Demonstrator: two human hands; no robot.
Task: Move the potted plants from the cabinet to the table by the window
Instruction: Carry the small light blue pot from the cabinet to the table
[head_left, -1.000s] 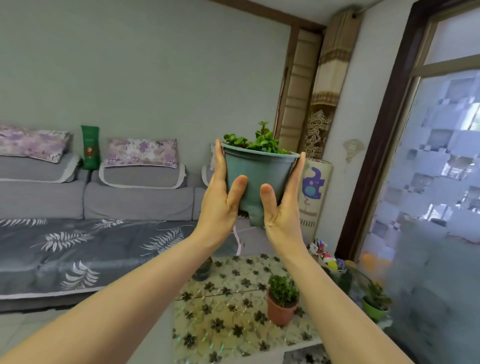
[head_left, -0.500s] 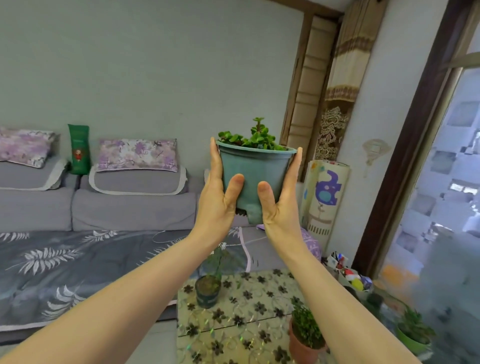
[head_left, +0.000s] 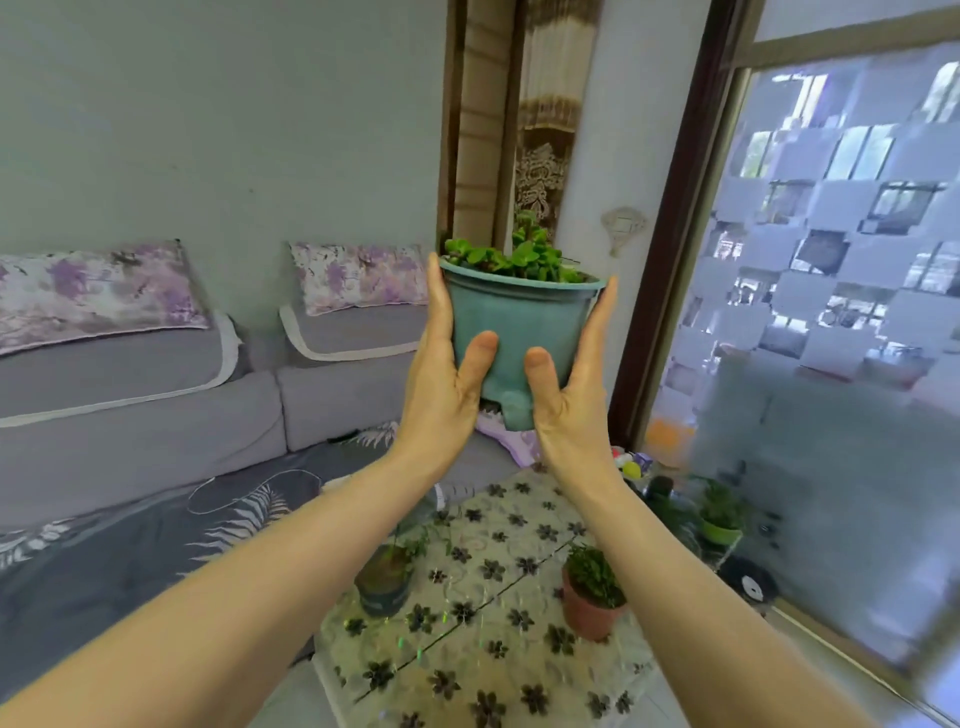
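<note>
- Teal pot (head_left: 519, 332): upright, held in the air between both hands, above the far end of the table (head_left: 467, 649); green leafy plant (head_left: 511, 254) rises over its rim; a foot on its underside shows between the two thumbs.
- Left hand (head_left: 441, 384): palm pressed to the pot's left side; fingers reach up to the rim; thumb lies across the pot's front; it grips the pot.
- Right hand (head_left: 571, 395): palm pressed to the pot's right side; fingers reach up to the rim; thumb lies across the front, near the left thumb but apart from it; it grips the pot.
- Table: below the arms, covered in a cloth with dark flower print; beside the window (head_left: 841, 260), which stands to its right.
- Dark pot (head_left: 383, 584): on the table, at its left edge; thin stems lean from it.
- Terracotta pot (head_left: 589, 608): on the table, at its right side; holds a small green plant.
- Green pot (head_left: 719, 530): right of the table, near the window.
- Sofa (head_left: 156, 415): left of the table; grey, with two purple-patterned cushions.
</note>
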